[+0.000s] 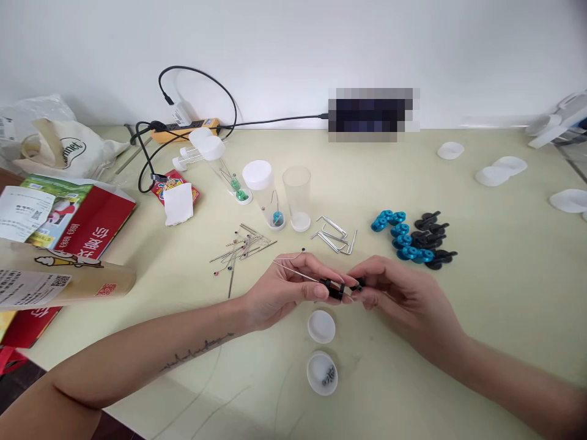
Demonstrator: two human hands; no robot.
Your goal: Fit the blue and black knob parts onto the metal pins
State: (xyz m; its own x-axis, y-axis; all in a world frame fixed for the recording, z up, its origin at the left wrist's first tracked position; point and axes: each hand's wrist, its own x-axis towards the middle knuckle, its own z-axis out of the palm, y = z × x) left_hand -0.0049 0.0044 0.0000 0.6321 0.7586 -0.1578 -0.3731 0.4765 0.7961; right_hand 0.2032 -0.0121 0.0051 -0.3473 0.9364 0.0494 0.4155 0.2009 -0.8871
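Note:
My left hand [293, 287] pinches a black spool-like part [334, 289] between thumb and fingers. From it a thin bent metal wire [293, 269] runs back over the hand and ends in a small dark bead. Just to the right, my right hand [394, 290] is closed on a small black piece [358, 285], close against the spool-like part; whether they touch I cannot tell. Below the hands are a white cap [321, 326] and another white cap [322, 373] holding small metal bits. Several blue metal parts [400, 235] and black parts with handles [431, 238] lie to the right.
Bead-tipped wires [243, 244] and bent metal rods [337, 235] lie beyond my left hand. Clear tubes stand behind, one uncapped tube [297, 198] among them. A drink cup [92, 275] and red bag [98, 226] sit left. White caps [499, 171] lie far right.

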